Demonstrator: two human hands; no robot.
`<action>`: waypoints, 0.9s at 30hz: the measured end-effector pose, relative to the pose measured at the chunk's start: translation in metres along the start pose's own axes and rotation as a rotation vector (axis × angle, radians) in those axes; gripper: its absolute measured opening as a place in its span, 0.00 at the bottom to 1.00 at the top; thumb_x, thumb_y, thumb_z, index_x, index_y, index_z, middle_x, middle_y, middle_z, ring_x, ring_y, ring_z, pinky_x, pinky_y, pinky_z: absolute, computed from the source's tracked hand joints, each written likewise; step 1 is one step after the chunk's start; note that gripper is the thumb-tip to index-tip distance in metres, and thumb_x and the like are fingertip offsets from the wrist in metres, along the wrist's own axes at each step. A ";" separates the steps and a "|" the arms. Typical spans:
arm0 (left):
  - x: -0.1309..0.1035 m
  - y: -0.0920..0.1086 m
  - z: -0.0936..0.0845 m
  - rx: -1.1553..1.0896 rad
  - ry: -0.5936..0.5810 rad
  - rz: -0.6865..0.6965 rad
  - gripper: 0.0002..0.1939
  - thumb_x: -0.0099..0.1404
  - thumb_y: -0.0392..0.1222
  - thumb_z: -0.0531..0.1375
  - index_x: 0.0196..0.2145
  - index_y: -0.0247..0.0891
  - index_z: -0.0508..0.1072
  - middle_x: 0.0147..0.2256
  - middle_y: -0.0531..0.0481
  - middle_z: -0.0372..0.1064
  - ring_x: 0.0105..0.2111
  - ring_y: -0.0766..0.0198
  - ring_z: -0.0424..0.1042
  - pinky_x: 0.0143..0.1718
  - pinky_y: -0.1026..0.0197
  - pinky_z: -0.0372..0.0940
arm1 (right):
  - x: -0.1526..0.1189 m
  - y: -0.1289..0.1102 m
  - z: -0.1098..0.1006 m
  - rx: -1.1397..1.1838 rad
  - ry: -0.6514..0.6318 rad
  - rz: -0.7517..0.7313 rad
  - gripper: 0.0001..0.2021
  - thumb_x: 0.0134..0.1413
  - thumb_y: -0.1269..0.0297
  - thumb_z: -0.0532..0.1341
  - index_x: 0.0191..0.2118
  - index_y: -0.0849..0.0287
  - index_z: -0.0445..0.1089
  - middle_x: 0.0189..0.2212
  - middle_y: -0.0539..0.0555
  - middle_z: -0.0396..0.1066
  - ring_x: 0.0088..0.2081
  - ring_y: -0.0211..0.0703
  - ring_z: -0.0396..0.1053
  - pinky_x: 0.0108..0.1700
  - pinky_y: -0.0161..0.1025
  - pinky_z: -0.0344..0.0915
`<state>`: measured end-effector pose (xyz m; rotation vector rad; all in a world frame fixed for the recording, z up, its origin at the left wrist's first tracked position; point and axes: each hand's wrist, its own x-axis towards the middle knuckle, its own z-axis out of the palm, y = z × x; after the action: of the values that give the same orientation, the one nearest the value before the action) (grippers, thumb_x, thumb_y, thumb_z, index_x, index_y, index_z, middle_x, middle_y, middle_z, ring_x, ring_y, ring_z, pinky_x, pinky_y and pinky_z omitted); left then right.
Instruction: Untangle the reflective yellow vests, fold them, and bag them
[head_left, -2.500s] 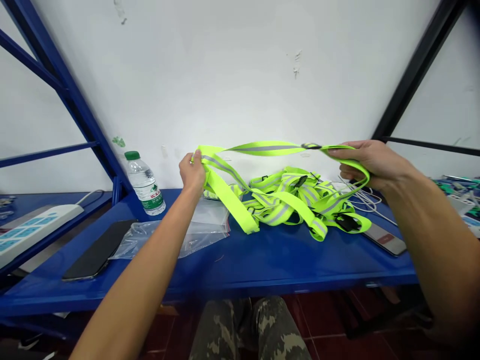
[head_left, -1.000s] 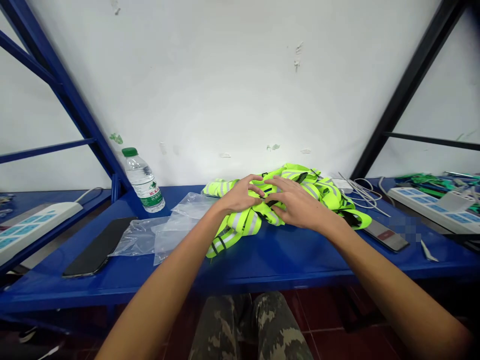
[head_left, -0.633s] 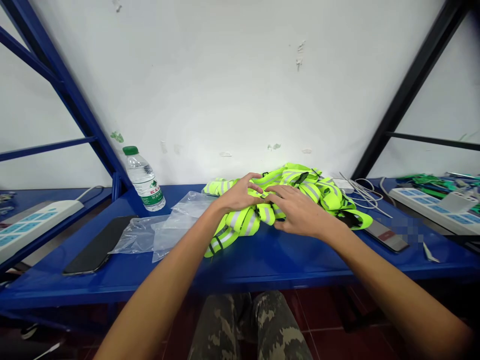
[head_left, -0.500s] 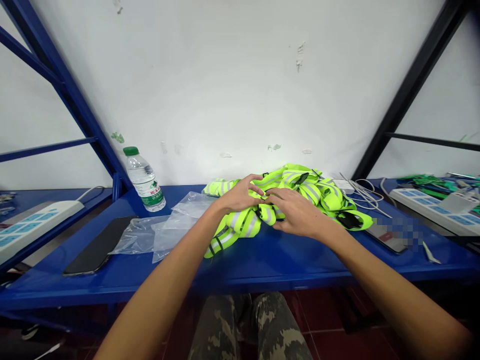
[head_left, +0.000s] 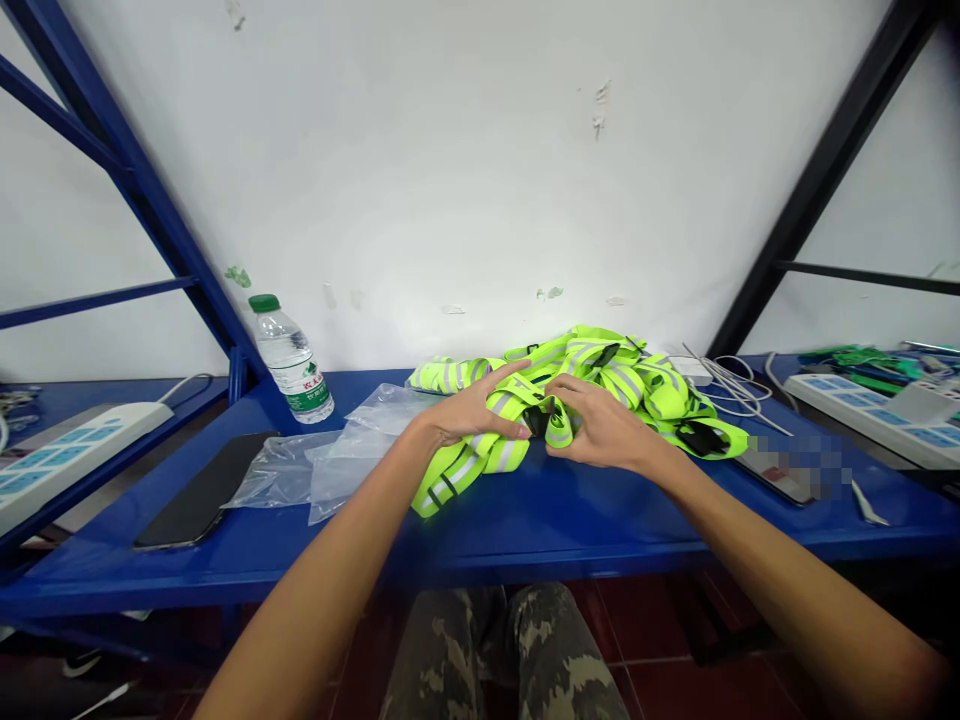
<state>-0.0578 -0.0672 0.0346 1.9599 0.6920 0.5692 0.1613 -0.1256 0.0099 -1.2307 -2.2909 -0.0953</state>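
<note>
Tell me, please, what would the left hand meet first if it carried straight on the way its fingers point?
Probably the right hand, just across the fold of yellow reflective straps that the left hand already rests on; depth between them is unclear.
</note>
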 end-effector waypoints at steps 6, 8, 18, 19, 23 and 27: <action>0.011 0.005 0.008 0.165 0.068 0.040 0.43 0.52 0.45 0.68 0.64 0.48 0.59 0.66 0.48 0.52 0.66 0.51 0.50 0.65 0.50 0.48 | -0.001 -0.002 -0.003 0.033 -0.020 0.023 0.16 0.44 0.60 0.65 0.40 0.58 0.66 0.45 0.58 0.68 0.43 0.50 0.69 0.46 0.43 0.65; 0.013 0.007 0.007 0.217 0.062 0.045 0.44 0.51 0.42 0.68 0.65 0.47 0.59 0.66 0.48 0.52 0.66 0.52 0.51 0.65 0.51 0.49 | -0.001 -0.004 -0.009 -0.006 -0.086 0.033 0.16 0.45 0.59 0.65 0.41 0.59 0.66 0.45 0.58 0.69 0.43 0.50 0.69 0.45 0.43 0.64; 0.012 0.014 0.002 0.276 0.045 0.083 0.45 0.50 0.42 0.68 0.65 0.42 0.59 0.65 0.43 0.53 0.64 0.49 0.54 0.64 0.50 0.51 | -0.003 -0.013 -0.029 -0.132 -0.249 0.014 0.18 0.47 0.62 0.63 0.46 0.58 0.68 0.44 0.58 0.71 0.43 0.52 0.70 0.42 0.41 0.62; 0.012 0.012 -0.002 0.263 0.043 0.083 0.45 0.50 0.42 0.68 0.65 0.42 0.60 0.65 0.43 0.55 0.63 0.49 0.56 0.63 0.49 0.53 | -0.005 -0.010 -0.029 -0.113 -0.254 0.014 0.20 0.46 0.63 0.63 0.48 0.57 0.67 0.45 0.57 0.71 0.44 0.52 0.70 0.42 0.41 0.62; 0.006 0.006 -0.021 0.226 0.105 0.034 0.42 0.51 0.39 0.66 0.64 0.41 0.61 0.60 0.41 0.63 0.60 0.47 0.62 0.56 0.50 0.62 | -0.015 0.014 -0.038 0.010 -0.210 0.106 0.27 0.44 0.64 0.64 0.54 0.54 0.63 0.45 0.55 0.71 0.43 0.49 0.71 0.43 0.41 0.64; 0.002 0.007 -0.038 0.406 0.366 0.108 0.34 0.51 0.32 0.61 0.58 0.42 0.68 0.56 0.42 0.66 0.56 0.48 0.64 0.56 0.50 0.61 | -0.014 0.031 -0.075 -0.002 0.042 0.262 0.21 0.43 0.63 0.65 0.47 0.57 0.68 0.40 0.54 0.72 0.37 0.47 0.71 0.41 0.43 0.66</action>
<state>-0.0790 -0.0449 0.0578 2.3047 0.9931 0.9263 0.2232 -0.1409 0.0617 -1.5028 -2.0740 -0.0279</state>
